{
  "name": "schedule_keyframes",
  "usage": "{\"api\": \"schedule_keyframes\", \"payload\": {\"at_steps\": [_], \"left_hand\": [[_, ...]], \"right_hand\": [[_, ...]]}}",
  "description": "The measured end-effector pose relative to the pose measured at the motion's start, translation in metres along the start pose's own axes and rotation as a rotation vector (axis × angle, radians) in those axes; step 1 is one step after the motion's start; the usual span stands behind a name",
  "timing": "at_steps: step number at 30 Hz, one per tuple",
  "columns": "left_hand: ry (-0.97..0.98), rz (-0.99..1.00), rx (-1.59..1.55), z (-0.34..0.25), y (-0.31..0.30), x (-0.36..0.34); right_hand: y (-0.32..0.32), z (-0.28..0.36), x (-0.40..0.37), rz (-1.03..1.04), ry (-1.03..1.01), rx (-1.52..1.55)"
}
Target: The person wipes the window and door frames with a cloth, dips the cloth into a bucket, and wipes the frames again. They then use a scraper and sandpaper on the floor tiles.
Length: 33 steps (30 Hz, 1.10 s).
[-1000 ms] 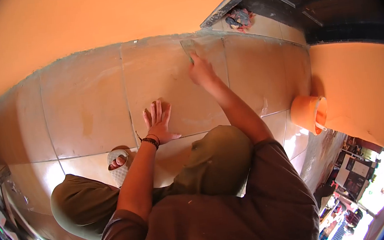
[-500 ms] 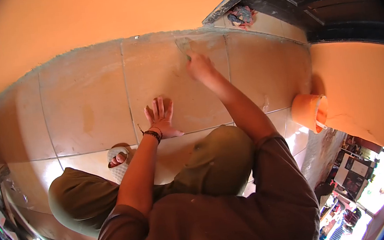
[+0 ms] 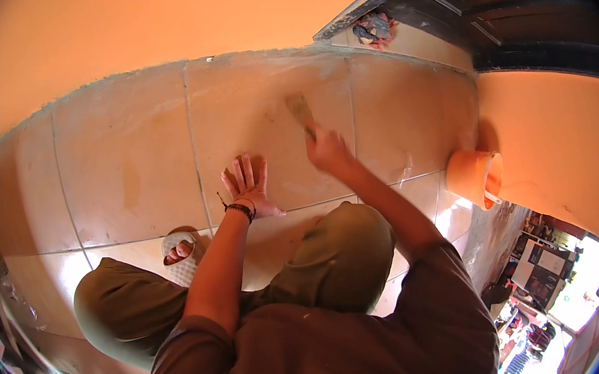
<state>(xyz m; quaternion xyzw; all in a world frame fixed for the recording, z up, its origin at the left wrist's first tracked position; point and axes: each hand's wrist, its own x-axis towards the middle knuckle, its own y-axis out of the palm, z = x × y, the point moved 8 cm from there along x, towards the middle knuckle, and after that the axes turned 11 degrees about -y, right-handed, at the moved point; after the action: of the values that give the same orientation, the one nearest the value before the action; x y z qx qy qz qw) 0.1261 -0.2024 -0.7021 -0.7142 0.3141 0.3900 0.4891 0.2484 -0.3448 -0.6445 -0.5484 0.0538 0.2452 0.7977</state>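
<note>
On the tiled floor (image 3: 127,162), my left hand (image 3: 252,191) lies flat with its fingers spread, and nothing is in it. Farther forward and to the right, my right hand (image 3: 328,148) is closed around a scraper (image 3: 301,113), a flat-bladed tool whose blade points away from me. The blade is over the same large tile as my left fingers; whether it touches the tile I cannot tell. Whitish smears mark the floor along the foot of the orange wall (image 3: 148,23).
An orange bucket (image 3: 470,176) lies at the right by the wall. A crumpled cloth (image 3: 373,29) is near the dark door (image 3: 515,7). My foot in a light sandal (image 3: 183,258) is at lower left. Cluttered items stand at the lower right.
My right hand and the scraper have come back toward me, away from the wall's foot. My left hand stays flat on the floor. The view has shifted slightly.
</note>
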Motion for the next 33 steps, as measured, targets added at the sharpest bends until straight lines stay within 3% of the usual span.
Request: {"api": "schedule_keyframes", "payload": {"at_steps": [3, 6, 8, 13, 19, 21, 23, 24, 26, 27, 29, 33], "left_hand": [[0.017, -0.019, -0.046, 0.004, 0.000, 0.003], [0.074, -0.062, -0.088, 0.007, 0.006, 0.006], [0.106, -0.077, -0.107, 0.008, 0.005, 0.010], [0.062, -0.060, -0.065, 0.003, 0.009, 0.009], [-0.026, -0.151, -0.070, 0.001, 0.010, 0.013], [-0.016, -0.167, -0.122, 0.000, 0.015, 0.007], [0.070, -0.532, -0.422, 0.003, -0.003, -0.001], [0.073, -0.534, -0.427, 0.002, 0.002, 0.003], [0.118, -0.842, -0.673, 0.009, -0.006, -0.007], [0.119, -0.834, -0.679, 0.002, -0.012, -0.006], [-0.060, -0.973, -0.892, 0.010, -0.038, -0.011], [0.008, -1.091, -0.991, 0.011, -0.071, 0.001]], "right_hand": [[-0.024, 0.015, 0.078, -0.094, 0.009, -0.012], [-0.020, 0.021, 0.078, -0.200, -0.052, -0.036], [-0.015, 0.024, 0.038, -0.013, 0.002, 0.065], [0.003, 0.016, -0.016, 0.124, -0.034, 0.036], [-0.034, 0.044, 0.094, 0.063, -0.084, -0.056], [-0.028, 0.046, 0.093, 0.096, -0.060, -0.089], [-0.018, 0.042, 0.067, 0.069, 0.021, 0.030], [-0.011, 0.048, 0.051, 0.068, 0.019, 0.024], [0.001, 0.055, 0.023, 0.058, 0.034, -0.048], [0.006, 0.053, 0.029, 0.063, 0.040, -0.054], [-0.001, 0.058, 0.052, -0.116, -0.084, 0.059], [-0.013, 0.067, 0.091, -0.127, 0.023, 0.041]]}}
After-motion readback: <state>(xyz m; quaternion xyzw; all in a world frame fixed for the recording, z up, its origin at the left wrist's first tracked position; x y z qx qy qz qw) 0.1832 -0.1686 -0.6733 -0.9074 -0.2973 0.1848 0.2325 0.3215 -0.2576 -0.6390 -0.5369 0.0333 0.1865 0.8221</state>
